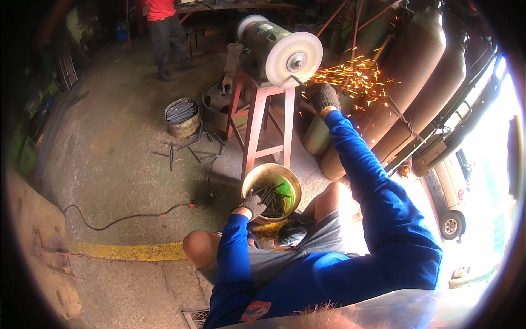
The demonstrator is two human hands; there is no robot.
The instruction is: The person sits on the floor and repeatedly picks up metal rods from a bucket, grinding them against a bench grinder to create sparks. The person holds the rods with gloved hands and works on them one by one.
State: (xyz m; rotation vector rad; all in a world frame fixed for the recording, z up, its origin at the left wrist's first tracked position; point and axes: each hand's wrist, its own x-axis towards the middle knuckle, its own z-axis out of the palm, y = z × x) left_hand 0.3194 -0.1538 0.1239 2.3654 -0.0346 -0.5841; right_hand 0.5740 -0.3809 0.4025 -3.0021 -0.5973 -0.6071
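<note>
Nearest to us, a clear, curved, plastic-looking sheet (383, 307) crosses the lower edge of our view, in front of our blue long-sleeved top (312, 271). To the right stand 2 tall, brownish metal gas cylinders (402, 77), side by side. Ahead of us, a red metal stand (255, 129) carries a green-bodied grinder (259, 37), whose nearer round white wheel (278, 63) faces us. Between that stand and our knees sits a round, tan bucket with a green patch inside (263, 174); farther left, a smaller-looking tan tub (183, 130) is packed with grey metal bars (181, 111), and loose dark bars (171, 156) lie on the floor near it.

Our right hand (324, 98), in a dark knitted glove, is raised just beside the wheel, its fingers wrapped around a thin, dark metal rod (299, 82). The rod's far end is at the wheel's lower part, and orange sparks (356, 74) spray rightward from there. Our left hand (253, 205), in a grey knitted glove, reaches over the bucket's near-left rim, beside the dark metal rods lying inside (269, 198); we cannot tell whether its fingers grip any.
</note>
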